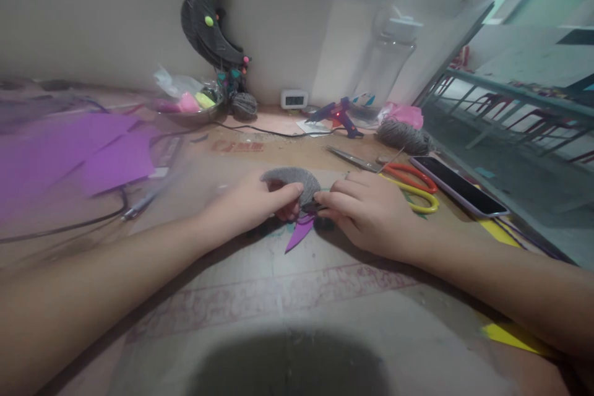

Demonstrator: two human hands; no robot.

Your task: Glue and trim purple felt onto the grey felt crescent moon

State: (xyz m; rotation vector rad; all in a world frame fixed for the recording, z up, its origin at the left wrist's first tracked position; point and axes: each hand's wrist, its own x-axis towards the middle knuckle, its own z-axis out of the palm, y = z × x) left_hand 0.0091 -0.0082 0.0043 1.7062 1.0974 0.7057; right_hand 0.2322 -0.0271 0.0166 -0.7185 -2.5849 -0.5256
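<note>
A crescent wrapped in grey yarn (pixel 294 176) is held over the middle of the table by my left hand (pixel 253 201), thumb on top and fingers underneath. At the crescent's right end, my right hand (pixel 374 210) is closed, its thumb and index finger pinched on something small and dark that I cannot make out. Just below the crescent, a purple pointed piece (pixel 299 235) sticks out between my hands. Scissors with orange and yellow handles (pixel 420 201) lie behind my right hand, their blades pointing left.
Purple sheets (pixel 116 148) and a pen (pixel 142 204) lie left. At the back are a dark crescent ornament (pixel 199 28), a bowl of bags (pixel 188 102), a small clock (pixel 294 99), a glue gun (pixel 341 117) and a bottle (pixel 387 62). Grey yarn (pixel 404 137) and a phone (pixel 459 185) lie right.
</note>
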